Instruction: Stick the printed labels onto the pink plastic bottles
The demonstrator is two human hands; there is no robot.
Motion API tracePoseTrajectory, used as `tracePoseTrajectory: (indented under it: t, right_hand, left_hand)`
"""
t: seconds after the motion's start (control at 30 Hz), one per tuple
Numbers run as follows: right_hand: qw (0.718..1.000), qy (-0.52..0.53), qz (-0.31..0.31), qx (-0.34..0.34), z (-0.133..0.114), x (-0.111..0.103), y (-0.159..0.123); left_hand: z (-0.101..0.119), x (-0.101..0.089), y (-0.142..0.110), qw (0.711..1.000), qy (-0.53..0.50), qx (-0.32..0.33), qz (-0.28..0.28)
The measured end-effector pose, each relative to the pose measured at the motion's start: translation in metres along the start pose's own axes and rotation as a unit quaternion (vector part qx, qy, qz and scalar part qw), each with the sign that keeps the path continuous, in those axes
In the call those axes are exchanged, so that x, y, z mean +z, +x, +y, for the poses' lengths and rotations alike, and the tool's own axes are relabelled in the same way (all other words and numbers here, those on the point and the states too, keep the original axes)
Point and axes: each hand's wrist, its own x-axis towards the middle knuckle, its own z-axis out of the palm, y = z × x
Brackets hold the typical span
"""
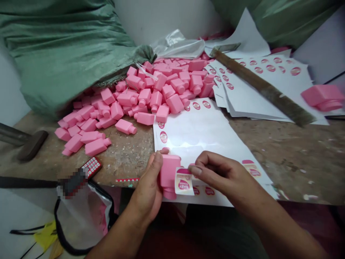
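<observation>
My left hand point(152, 187) is closed around a pink plastic bottle point(169, 172), its neck pointing down toward me. Between the thumb and fingers of my right hand point(218, 172) is the upper edge of a label sticker point(184, 184) printed "BABY POWDER". The sticker overlaps the bottle's right side; whether it is stuck there I cannot tell. Under both hands lies a sheet of stickers point(205, 133), partly bare, with small oval stickers along its edges. One larger label point(252, 168) remains visible at its right side.
Many pink bottles point(156, 86) are heaped behind, spilling from a green sack point(70, 54). A long flat bar point(264, 88) rests on more sticker sheets point(242, 97), with another pink bottle point(322, 96) at right. A red phone point(91, 167) lies near the table's front edge, left.
</observation>
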Motion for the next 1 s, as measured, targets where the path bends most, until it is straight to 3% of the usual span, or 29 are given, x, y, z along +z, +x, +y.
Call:
tracePoseTrajectory:
  t: [0.27, 0.63, 0.7, 0.8, 0.87, 0.93, 1.0]
  right_hand:
    - [1.0, -0.007, 0.007, -0.006, 0.0, 0.009, 0.002]
    - [0.992, -0.099, 0.065, -0.045, 0.005, 0.013, 0.002]
    - [0.977, -0.166, 0.109, -0.079, 0.008, 0.015, 0.001]
    - [0.929, -0.276, 0.196, -0.146, 0.015, 0.016, 0.003]
    - [0.907, -0.31, 0.238, -0.155, 0.019, 0.014, 0.005]
    - [0.916, -0.295, 0.24, -0.131, 0.021, 0.01, 0.006]
    - [0.94, -0.253, 0.207, -0.101, 0.022, 0.006, 0.007]
  left_hand:
    - [-0.004, 0.006, -0.007, 0.999, -0.046, 0.0, -0.029]
    - [-0.005, 0.0, -0.011, 0.998, 0.0, -0.004, -0.069]
    - [-0.005, 0.0, -0.012, 0.997, 0.002, -0.008, -0.071]
    - [-0.006, 0.002, -0.012, 0.997, 0.02, -0.013, -0.07]
    - [-0.006, 0.003, -0.013, 0.997, 0.037, -0.029, -0.066]
    - [-0.002, -0.001, -0.016, 0.996, 0.051, -0.044, -0.06]
    - [0.008, -0.017, -0.023, 0.993, 0.087, -0.054, -0.058]
